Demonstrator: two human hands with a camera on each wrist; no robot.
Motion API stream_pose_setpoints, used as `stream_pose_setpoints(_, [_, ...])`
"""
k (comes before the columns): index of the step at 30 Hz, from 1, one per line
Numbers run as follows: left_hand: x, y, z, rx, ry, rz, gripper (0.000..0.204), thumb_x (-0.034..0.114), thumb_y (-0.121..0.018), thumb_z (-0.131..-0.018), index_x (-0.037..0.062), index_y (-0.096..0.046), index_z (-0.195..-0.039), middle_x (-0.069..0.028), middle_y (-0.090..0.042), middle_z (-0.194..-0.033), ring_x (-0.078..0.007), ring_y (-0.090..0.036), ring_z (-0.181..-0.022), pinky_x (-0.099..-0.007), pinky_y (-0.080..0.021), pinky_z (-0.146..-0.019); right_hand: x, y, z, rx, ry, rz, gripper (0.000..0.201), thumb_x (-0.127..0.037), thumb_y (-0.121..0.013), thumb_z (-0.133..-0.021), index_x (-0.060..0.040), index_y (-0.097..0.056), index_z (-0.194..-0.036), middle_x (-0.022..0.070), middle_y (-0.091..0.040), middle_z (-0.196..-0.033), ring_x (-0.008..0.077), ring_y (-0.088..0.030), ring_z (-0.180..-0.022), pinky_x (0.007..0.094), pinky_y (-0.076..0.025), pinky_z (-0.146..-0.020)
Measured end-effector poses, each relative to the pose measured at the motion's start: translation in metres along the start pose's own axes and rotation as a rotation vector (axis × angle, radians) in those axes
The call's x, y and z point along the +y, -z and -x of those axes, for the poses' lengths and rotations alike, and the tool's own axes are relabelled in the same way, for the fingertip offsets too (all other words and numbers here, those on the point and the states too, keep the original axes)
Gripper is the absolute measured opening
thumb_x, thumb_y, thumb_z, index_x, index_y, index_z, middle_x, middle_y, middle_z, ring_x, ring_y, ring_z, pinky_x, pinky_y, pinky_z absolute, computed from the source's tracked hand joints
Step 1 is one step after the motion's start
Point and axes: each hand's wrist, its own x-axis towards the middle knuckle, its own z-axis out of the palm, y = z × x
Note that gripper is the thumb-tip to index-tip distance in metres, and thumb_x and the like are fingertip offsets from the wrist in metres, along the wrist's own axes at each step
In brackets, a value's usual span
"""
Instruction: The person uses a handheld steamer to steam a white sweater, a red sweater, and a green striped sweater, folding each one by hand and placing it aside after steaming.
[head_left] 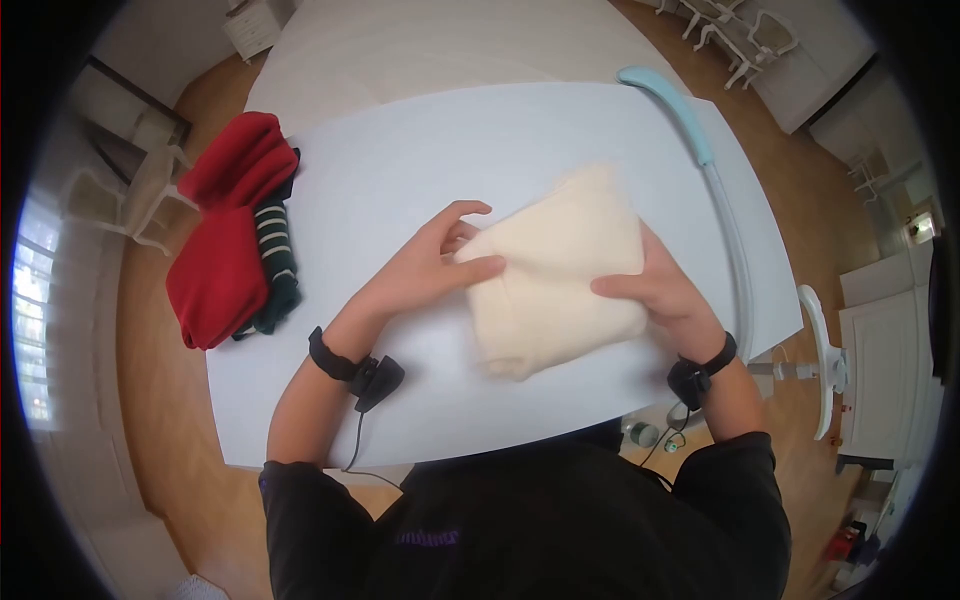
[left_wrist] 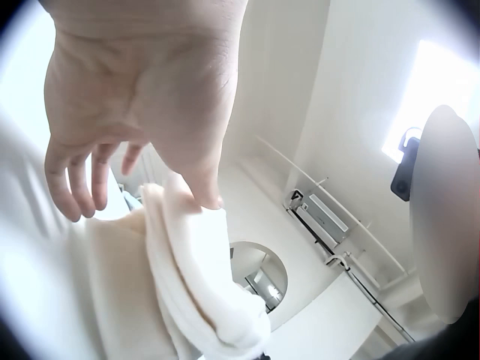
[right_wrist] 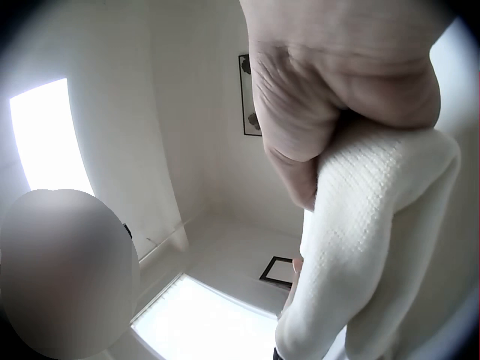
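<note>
Gripping right hand (head_left: 662, 285): folded cream cloth (head_left: 555, 275) held between thumb and fingers.
Left hand (head_left: 428, 264): cloth touched by thumb, fingers loosely spread.
Red cloths (head_left: 218, 275): laid left on the table (head_left: 400, 150).

I see small purple lettering (head_left: 427, 537) on the black shirt (head_left: 560, 530), can't read it; nothing else legible.

A curved, pale-blue-ended pole (head_left: 700, 140) runs along the white table's (head_left: 400, 150) right side. 1 white chair (head_left: 140, 195) stands left. 2 dark-edged frames (right_wrist: 252, 97) show behind.
</note>
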Motion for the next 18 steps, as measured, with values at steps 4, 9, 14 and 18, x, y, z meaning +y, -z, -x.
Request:
stream_pose_setpoints(4, [-0.010,0.005,-0.006,-0.127,0.208,0.130,0.062,0.028,-0.071,-0.103,0.0045,-0.045,-0.154,-0.0098,-0.066,-0.125,-0.0188,-0.063,-0.118,-0.0364,-0.054,-0.100,-0.038,0.068,0.023,0.210,0.169,0.138,0.090,-0.006,-0.086,-0.080,-0.0002,-0.040,-0.158,0.0141,-0.059,-0.149,0.0261,-0.058,-0.138,0.0407,-0.046,-0.117])
stream_pose_setpoints(9, [-0.019,0.014,-0.011,-0.245,0.228,-0.016,0.051,0.028,-0.067,-0.106,0.0035,-0.050,-0.148,-0.0068,-0.065,-0.119,-0.0149,-0.062,-0.114,-0.0334,-0.055,-0.100,-0.087,0.190,0.017,0.576,0.374,0.016,0.072,-0.007,-0.082,-0.089,0.0040,-0.047,-0.151,0.0173,-0.063,-0.142,0.0270,-0.066,-0.127,0.0389,-0.055,-0.108])
stream_pose_setpoints(14, [-0.022,0.017,-0.012,-0.255,0.237,0.078,0.047,0.025,-0.066,-0.107,0.0031,-0.053,-0.146,-0.0056,-0.065,-0.118,-0.0140,-0.062,-0.112,-0.0331,-0.056,-0.098,-0.103,0.335,-0.042,0.739,0.514,-0.411,0.052,-0.010,-0.079,-0.093,0.0040,-0.058,-0.138,0.0142,-0.068,-0.135,0.0261,-0.069,-0.121,0.0403,-0.059,-0.103])
stream_pose_setpoints(18, [-0.025,0.016,-0.009,-0.212,0.223,0.149,0.045,0.026,-0.067,-0.107,0.0016,-0.054,-0.143,-0.0047,-0.065,-0.115,-0.0131,-0.062,-0.109,-0.0314,-0.056,-0.095,-0.064,0.413,-0.084,0.873,0.454,-0.443,0.041,-0.011,-0.077,-0.094,0.0020,-0.064,-0.131,0.0157,-0.072,-0.127,0.0278,-0.073,-0.111,0.0383,-0.061,-0.098])
